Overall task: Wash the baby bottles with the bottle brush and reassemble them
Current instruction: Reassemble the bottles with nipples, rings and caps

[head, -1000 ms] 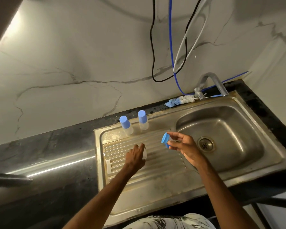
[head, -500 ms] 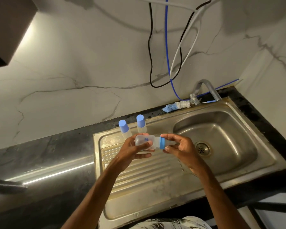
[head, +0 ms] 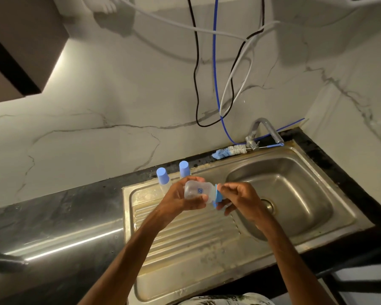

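A clear bottle (head: 196, 191) lies sideways in my left hand (head: 178, 200), with its blue ring (head: 218, 195) pinched by my right hand (head: 238, 198). Just beyond my left hand, a capped bottle (head: 163, 178) and a second capped bottle (head: 184, 170) stand upright under blue caps. The blue-and-white brush (head: 229, 150) lies well beyond my right hand.

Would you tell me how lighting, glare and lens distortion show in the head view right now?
Head view: a bright patch lights the wall beside the cabinet at upper left; a glare streak crosses the dark countertop, whose back edge the wide lens bows; the bottle in the left hand and its blue collar in the right hand look sharp, not blurred.
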